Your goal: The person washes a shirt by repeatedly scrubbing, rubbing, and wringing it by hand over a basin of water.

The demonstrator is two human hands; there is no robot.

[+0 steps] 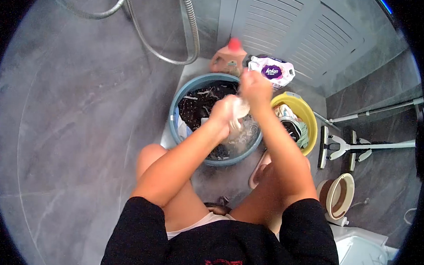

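Pale cloth (241, 109) in the left fingers (228, 104), above the blue basin (174, 105).

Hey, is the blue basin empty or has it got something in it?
Not empty: dark, white-flecked fabric shows inside the blue basin.

Lighting mod. bright, cool, fairly even; light source can't be ID'd. Soft pale sheen spread over grey tile (82, 104) at frame L. Thin blue glow (386, 5) caught nr upper R edge. Heavy motion blur noted on L hand (222, 113), R hand (256, 89) & whitish item (241, 108). Lettering on pkg (272, 72) kept legible. Little detail held in blk shirt (231, 243). Fisheye distortion: tile lines bowed, corners blacked out.
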